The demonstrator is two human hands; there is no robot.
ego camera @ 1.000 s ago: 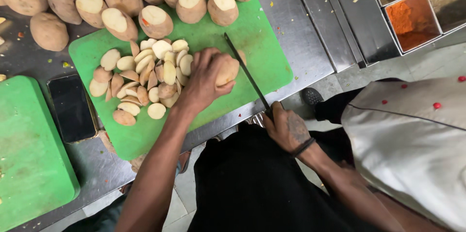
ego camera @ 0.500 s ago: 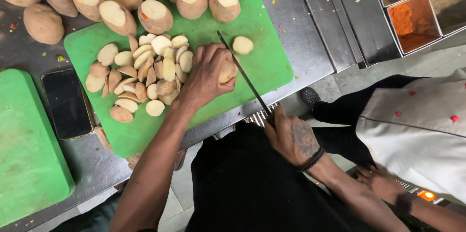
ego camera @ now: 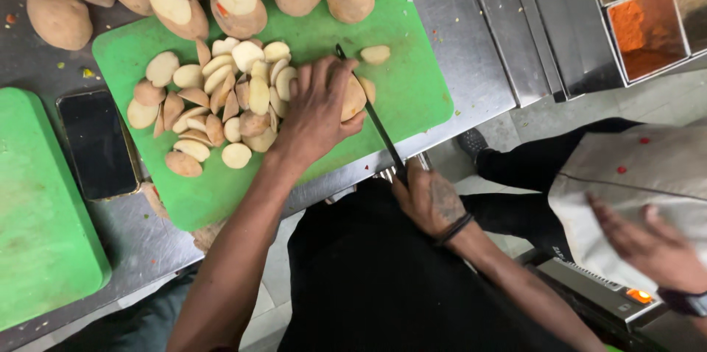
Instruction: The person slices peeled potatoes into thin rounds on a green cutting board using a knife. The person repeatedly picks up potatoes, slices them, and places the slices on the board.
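We press our left hand (ego camera: pixel 318 105) palm-down with fingers curled over a potato half (ego camera: pixel 353 96) on the green cutting board (ego camera: pixel 412 94), the forearm reaching up from the near edge of the steel counter (ego camera: pixel 471 35). Our right hand (ego camera: pixel 431 197) is closed around the handle of a knife (ego camera: pixel 372 116), wrist bent near the counter's edge, the dark blade angled up and left along the potato's right side. A pile of cut slices (ego camera: pixel 213 101) lies just left of the left hand; one slice (ego camera: pixel 375 54) sits just beyond the blade's tip.
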